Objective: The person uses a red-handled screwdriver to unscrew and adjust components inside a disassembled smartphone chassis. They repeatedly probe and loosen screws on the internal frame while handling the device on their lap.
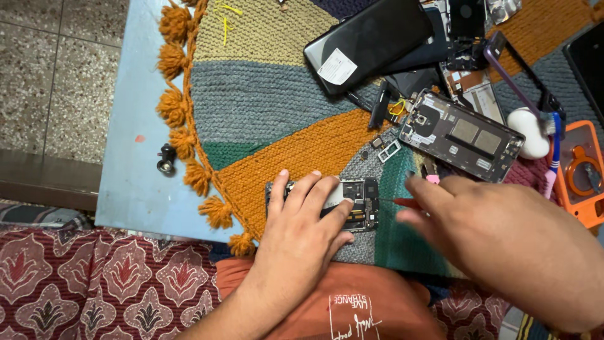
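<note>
My left hand point(302, 233) lies flat on an opened phone point(360, 203) with its circuit boards showing, pinning it to a knitted mat point(264, 94). My right hand point(497, 239) grips a thin red-handled screwdriver point(406, 203), and its tip touches the phone's right end. A dark phone frame with metal shields point(462, 135) lies just beyond, to the upper right. Small loose parts point(387, 148) sit between the two phones.
A black phone back with a white sticker point(368, 41) rests at the top among other phone pieces. A white oval case point(528, 129), a blue toothbrush point(555, 151) and an orange tool holder point(585, 173) lie at right. A small black knob point(166, 157) sits on the blue table.
</note>
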Motion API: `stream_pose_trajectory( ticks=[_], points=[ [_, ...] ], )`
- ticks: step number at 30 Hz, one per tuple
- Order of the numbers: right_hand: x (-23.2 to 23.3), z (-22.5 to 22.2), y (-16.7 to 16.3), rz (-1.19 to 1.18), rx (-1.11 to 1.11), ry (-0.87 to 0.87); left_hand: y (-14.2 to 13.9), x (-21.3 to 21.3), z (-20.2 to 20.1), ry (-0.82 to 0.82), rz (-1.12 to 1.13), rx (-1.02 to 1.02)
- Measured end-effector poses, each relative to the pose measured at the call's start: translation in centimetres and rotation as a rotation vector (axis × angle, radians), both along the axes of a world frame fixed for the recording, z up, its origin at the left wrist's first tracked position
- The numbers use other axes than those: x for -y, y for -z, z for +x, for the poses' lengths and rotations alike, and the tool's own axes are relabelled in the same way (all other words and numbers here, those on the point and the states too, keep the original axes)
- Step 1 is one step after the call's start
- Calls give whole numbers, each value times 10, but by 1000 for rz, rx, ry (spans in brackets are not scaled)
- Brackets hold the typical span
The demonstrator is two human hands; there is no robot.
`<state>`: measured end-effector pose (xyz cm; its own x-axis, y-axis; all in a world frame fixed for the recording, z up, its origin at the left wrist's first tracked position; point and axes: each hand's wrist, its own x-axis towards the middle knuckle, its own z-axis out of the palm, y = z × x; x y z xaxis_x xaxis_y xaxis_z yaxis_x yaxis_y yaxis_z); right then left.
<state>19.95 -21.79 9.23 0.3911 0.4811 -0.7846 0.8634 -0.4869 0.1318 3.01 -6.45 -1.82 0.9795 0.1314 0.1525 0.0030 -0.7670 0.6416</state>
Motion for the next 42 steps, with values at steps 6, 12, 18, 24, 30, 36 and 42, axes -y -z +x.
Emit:
stream_pose_trajectory(
  ticks=[6,12,18,24,30,36,42],
  points=[
    [3,2,1,538,-43,-12,0,0,1,0,-8,6],
    [6,5,3,425,-151,-37,0,-1,2,-2,-7,0],
    [10,10,9,87,-97,22,0,-1,3,-1,-13,-8],
    [17,9,13,501,7,-89,0,-1,3,-1,-15,7],
    [15,9,13,503,-109,35,-1,-1,3,-6,-18,-1],
    [12,9,8,517,-160,-31,0,-1,3,-2,-15,-3],
    [12,8,8,447,-152,-9,1,-1,2,-3,-17,-4]
  ],
)
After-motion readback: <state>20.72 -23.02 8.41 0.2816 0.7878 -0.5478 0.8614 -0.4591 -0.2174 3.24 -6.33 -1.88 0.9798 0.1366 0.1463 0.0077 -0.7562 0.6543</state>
